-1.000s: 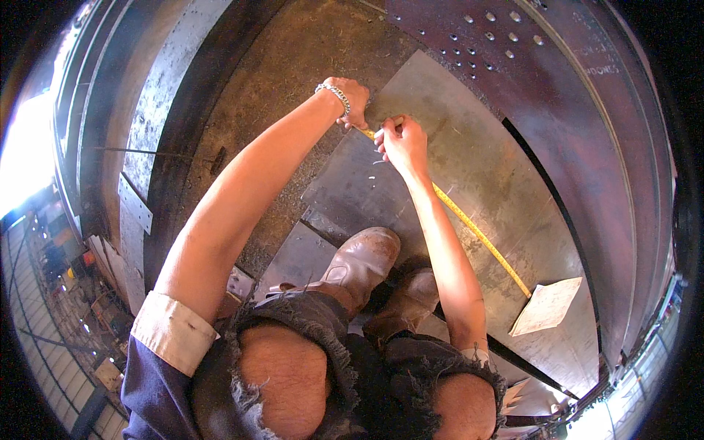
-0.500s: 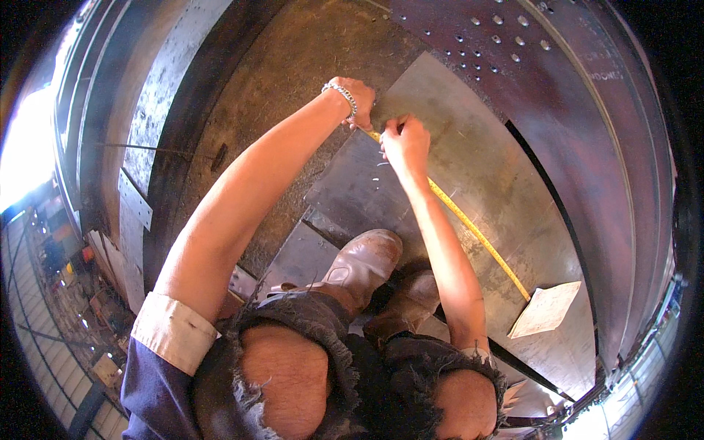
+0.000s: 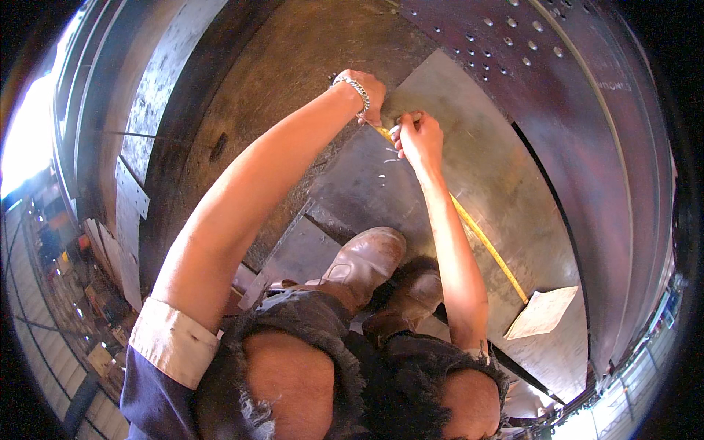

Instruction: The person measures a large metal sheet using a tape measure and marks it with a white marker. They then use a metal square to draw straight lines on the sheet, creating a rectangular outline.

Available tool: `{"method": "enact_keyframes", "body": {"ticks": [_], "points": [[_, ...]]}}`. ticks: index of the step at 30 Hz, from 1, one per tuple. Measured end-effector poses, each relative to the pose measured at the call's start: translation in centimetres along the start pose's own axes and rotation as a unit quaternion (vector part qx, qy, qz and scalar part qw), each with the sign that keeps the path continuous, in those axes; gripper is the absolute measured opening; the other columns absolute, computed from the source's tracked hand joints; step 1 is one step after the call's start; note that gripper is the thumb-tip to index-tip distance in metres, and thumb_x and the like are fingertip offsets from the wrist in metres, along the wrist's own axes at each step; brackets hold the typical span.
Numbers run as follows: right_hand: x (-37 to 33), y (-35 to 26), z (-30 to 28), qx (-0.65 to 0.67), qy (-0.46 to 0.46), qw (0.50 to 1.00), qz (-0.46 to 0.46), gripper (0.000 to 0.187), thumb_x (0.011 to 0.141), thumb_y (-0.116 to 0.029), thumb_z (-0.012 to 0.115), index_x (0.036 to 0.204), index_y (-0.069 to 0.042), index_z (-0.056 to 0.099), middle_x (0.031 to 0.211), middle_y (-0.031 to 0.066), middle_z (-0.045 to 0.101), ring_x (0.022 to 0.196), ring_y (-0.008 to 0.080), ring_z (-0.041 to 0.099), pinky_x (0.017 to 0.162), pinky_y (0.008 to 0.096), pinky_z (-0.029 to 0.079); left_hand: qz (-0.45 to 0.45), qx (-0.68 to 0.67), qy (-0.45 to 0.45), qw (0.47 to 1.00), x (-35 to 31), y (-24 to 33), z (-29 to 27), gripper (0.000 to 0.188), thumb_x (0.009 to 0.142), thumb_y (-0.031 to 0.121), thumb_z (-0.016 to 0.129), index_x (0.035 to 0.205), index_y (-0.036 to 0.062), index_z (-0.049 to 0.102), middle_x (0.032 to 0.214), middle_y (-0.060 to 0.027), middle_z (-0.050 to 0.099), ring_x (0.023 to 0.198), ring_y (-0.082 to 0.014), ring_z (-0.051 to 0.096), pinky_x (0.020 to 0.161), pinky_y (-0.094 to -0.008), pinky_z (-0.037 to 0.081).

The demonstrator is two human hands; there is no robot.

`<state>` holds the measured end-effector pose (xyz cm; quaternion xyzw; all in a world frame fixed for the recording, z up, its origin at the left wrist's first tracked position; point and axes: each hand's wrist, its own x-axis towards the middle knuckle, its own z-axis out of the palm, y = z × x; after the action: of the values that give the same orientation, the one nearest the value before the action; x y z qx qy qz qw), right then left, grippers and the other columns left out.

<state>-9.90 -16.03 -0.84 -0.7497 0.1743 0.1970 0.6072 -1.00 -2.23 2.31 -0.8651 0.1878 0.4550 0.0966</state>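
A yellow tape measure blade (image 3: 490,248) runs slantwise across a flat grey metal plate (image 3: 506,194). At the plate's upper left edge, my left hand (image 3: 369,95) is closed on the blade's far end, a chain bracelet round its wrist. Just right of it, my right hand (image 3: 422,143) is pinched over the plate beside the tape. Something small and pale shows at its fingertips, too small to name. Short white marks (image 3: 391,155) lie on the plate below the fingers. The tape passes under my right forearm, and its near end meets a piece of tan card (image 3: 541,312).
My brown boots (image 3: 370,257) stand at the plate's near left edge. A dark red steel piece with several holes (image 3: 511,42) rises along the right. Brown, dirty sheet (image 3: 293,81) lies at the far left, and a small drilled plate (image 3: 132,187) leans beyond my left arm.
The whole view has shifted slightly, so plate and hands appear further right. My right fingers have turned a little, and the pale bit at their tips shows more. My left hand stays on the tape.
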Motion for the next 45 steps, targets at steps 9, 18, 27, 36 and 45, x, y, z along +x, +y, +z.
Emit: {"method": "enact_keyframes", "body": {"ticks": [9,18,27,36,45], "points": [[0.3,1.4,0.6,-0.056,0.022,0.998,-0.034,0.025,0.094,-0.018,0.055,0.079,0.001,0.061,0.058,0.0093,0.065,0.042,0.0165,0.060,0.042,0.0322,0.048,0.002,-0.005,0.010,1.000,0.2,-0.2,0.3,0.036,0.072,0.055,0.074,0.074,0.0189,0.078,0.082,-0.0018,0.074,0.090,-0.0224,0.071,0.078,-0.0402,0.056],[0.5,1.8,0.8,-0.082,0.033,0.995,-0.053,0.025,0.092,-0.020,0.057,0.078,0.001,0.063,0.058,0.0127,0.065,0.044,0.0226,0.063,0.047,0.0362,0.050,-0.004,-0.008,-0.014,1.000,-0.2,0.0,-0.3,0.024,0.071,0.039,0.076,0.083,0.0182,0.079,0.095,-0.0051,0.075,0.097,-0.0228,0.070,0.080,-0.0395,0.056],[1.2,0.9,-1.6,-0.136,0.245,0.924,-0.261,0.016,0.094,-0.021,0.061,0.102,-0.007,0.061,0.078,0.0142,0.068,0.063,0.0273,0.066,0.059,0.0373,0.052,0.004,-0.014,-0.016,1.000,-0.8,0.0,-0.2,0.025,0.074,0.043,0.073,0.081,0.0194,0.079,0.090,-0.0017,0.075,0.094,-0.0202,0.070,0.078,-0.0396,0.056],[0.0,0.9,-2.6,-0.036,0.208,0.954,-0.212,0.013,0.094,-0.016,0.060,0.094,-0.003,0.063,0.073,0.0079,0.069,0.062,0.0141,0.066,0.058,0.0293,0.050,0.034,0.004,0.004,0.999,1.0,-0.8,0.9,0.039,0.077,0.059,0.066,0.065,0.0221,0.074,0.066,0.0025,0.069,0.079,-0.0194,0.070,0.070,-0.0409,0.056],[-2.7,1.2,-7.6,0.061,0.264,0.947,-0.171,0.021,0.098,-0.019,0.055,0.090,-0.001,0.061,0.067,0.0044,0.064,0.056,0.0075,0.056,0.051,0.0255,0.042,0.048,-0.003,0.006,0.999,0.8,-1.3,0.8,0.039,0.077,0.057,0.066,0.062,0.0218,0.072,0.060,0.0007,0.066,0.067,-0.0203,0.068,0.063,-0.0417,0.053]]}}
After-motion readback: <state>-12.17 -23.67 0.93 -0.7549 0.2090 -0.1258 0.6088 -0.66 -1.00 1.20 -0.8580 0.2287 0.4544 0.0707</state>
